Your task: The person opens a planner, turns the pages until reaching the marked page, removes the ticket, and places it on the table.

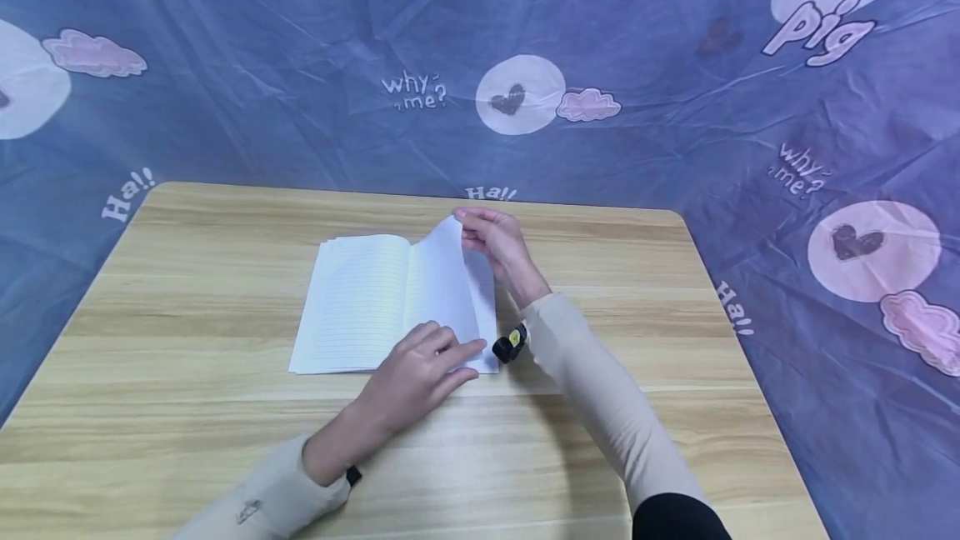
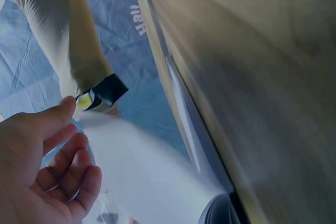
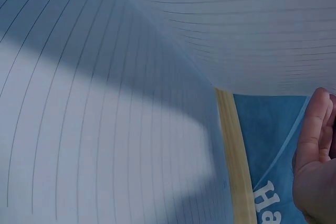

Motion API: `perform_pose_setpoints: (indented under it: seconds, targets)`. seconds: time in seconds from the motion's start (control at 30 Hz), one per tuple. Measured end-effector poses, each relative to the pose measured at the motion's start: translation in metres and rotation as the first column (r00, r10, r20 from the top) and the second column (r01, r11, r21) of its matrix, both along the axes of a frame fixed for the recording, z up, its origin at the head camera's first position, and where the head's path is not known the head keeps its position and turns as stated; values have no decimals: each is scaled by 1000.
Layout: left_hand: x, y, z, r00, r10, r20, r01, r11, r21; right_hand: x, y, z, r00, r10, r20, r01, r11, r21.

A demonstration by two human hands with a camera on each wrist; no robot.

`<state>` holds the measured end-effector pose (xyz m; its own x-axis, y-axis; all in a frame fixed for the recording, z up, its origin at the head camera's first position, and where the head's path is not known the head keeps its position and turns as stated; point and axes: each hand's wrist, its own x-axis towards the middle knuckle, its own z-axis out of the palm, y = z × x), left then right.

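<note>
A lined notebook lies spread on the wooden table. Its right-hand page is lifted and curves up toward the far corner, where my right hand pinches it. From the right wrist view, the ruled underside of the lifted page hangs over the sheet below, and the right hand is at its edge. Close to the notebook's near right corner is my left hand, index finger and thumb extended. Loosely bent fingers of the left hand appear beside the page in the left wrist view; contact is unclear.
The light wooden tabletop extends around the notebook. Behind and to the right hangs a blue printed cloth. A small black wrist camera sits at the right cuff, near the notebook's right edge.
</note>
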<state>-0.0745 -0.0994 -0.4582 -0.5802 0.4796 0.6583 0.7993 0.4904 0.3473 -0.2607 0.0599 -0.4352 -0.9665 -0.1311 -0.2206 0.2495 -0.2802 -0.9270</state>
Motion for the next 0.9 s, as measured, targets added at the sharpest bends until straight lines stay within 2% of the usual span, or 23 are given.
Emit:
perform_pose_setpoints:
  seconds: [0.27, 0.43, 0.63, 0.9]
  targets:
    - [-1, 7, -4, 997, 10, -76, -9, 1000, 16, -1, -2, -2, 1000, 5, 31, -3, 998, -66]
    - [-4, 12, -6, 995, -1, -97, 1, 1000, 3, 0, -2, -3, 999, 13, 37, -10, 997, -71]
    - [-7, 14, -12, 989, 9, -147, -14, 999, -34, 0, -2, -1, 999, 4, 46, -1, 998, -67]
    - [-10, 13, -11, 989, 3, -145, -5, 1000, -11, -2, -1, -4, 999, 6, 53, -3, 998, -64]
